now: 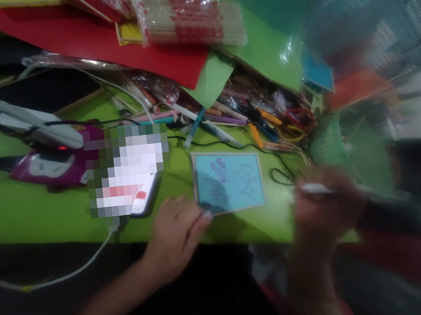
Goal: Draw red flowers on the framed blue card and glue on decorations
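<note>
A small blue card in a thin wooden frame lies on the green tabletop, with purple line drawings of flowers on it. At its lower left corner is my left hand, fingers curled and thumb close to the index finger. Something small and dark shows at those fingertips; I cannot make out what it is, nor whether they grip the frame. To the right of the card my right hand, smeared by motion, is closed around a white pen. A gap separates the pen from the card.
A lit phone, partly pixelated, lies left of the card with a white cable. Behind are pens, scissors and sticks in a heap, and red paper. A green basket stands at the right, a purple device at the left.
</note>
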`<state>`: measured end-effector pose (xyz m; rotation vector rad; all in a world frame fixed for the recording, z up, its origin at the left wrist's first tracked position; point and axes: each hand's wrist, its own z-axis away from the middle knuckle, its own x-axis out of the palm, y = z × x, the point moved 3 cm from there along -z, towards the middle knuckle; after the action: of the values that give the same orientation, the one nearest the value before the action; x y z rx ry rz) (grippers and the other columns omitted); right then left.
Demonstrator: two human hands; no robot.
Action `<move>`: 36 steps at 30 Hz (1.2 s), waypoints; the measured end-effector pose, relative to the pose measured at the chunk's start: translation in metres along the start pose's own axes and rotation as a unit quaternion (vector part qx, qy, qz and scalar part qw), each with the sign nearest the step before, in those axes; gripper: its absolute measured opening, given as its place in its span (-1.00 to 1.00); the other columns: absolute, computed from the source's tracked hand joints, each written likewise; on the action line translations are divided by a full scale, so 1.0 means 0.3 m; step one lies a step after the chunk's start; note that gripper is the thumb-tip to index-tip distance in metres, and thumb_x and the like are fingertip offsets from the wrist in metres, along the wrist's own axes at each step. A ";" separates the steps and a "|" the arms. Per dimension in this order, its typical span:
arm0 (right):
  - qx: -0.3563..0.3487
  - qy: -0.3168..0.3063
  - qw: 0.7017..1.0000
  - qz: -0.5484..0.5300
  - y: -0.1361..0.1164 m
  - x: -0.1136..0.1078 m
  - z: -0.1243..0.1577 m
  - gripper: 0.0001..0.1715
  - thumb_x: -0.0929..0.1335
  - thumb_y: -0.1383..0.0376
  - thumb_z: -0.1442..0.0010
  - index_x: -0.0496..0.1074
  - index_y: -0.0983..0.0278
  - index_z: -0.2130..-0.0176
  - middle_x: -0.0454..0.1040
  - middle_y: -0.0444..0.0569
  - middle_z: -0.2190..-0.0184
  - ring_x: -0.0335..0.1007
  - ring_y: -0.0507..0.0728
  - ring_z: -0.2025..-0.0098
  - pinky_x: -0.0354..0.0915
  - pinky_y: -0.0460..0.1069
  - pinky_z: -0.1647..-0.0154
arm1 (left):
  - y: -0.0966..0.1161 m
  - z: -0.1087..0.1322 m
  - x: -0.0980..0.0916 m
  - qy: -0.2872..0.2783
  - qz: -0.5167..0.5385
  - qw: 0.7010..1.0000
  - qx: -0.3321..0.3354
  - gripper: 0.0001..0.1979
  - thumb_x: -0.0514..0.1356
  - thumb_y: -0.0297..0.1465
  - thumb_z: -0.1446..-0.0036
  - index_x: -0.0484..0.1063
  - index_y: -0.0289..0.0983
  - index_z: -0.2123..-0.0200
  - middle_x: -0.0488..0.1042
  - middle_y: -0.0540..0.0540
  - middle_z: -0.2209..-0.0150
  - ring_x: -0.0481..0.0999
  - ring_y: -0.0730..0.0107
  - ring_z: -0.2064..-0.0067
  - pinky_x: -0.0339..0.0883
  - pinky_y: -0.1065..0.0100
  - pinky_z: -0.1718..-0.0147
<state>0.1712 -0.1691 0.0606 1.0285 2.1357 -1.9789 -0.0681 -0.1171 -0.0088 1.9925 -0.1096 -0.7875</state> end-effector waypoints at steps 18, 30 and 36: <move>0.105 0.011 0.990 -0.091 0.228 0.106 -0.075 -0.80 0.46 0.13 -0.17 0.47 0.19 0.32 0.51 -0.15 0.46 0.47 0.09 0.41 0.36 -0.02 0.37 | 0.002 0.011 0.013 -0.085 -0.081 0.982 0.150 -0.80 0.12 -0.30 -0.44 0.49 -0.16 0.25 0.69 0.02 -0.04 0.54 0.16 0.08 0.16 0.13 0.09; 0.133 -0.004 0.990 -0.044 0.206 0.117 -0.075 -0.79 0.48 0.12 -0.17 0.48 0.18 0.37 0.56 -0.15 0.52 0.44 0.08 0.47 0.31 -0.03 0.44 | -0.014 0.022 0.025 -0.113 -0.071 0.983 0.123 -0.75 0.09 -0.26 -0.47 0.48 -0.18 0.24 0.65 0.05 -0.10 0.50 0.14 0.05 0.12 0.08 0.07; 0.128 -0.011 0.991 -0.032 0.188 0.121 -0.078 -0.81 0.47 0.16 -0.18 0.49 0.20 0.37 0.56 -0.14 0.52 0.42 0.06 0.47 0.31 -0.04 0.43 | -0.010 0.024 0.026 -0.108 -0.062 0.986 0.114 -0.74 0.08 -0.26 -0.48 0.52 -0.17 0.22 0.65 0.08 -0.11 0.50 0.17 0.05 0.13 0.09 0.09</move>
<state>0.1800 -0.1349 -0.0012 0.9749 1.9634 -2.3310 -0.0667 -0.1237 -0.0174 2.1370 -0.2121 -1.1136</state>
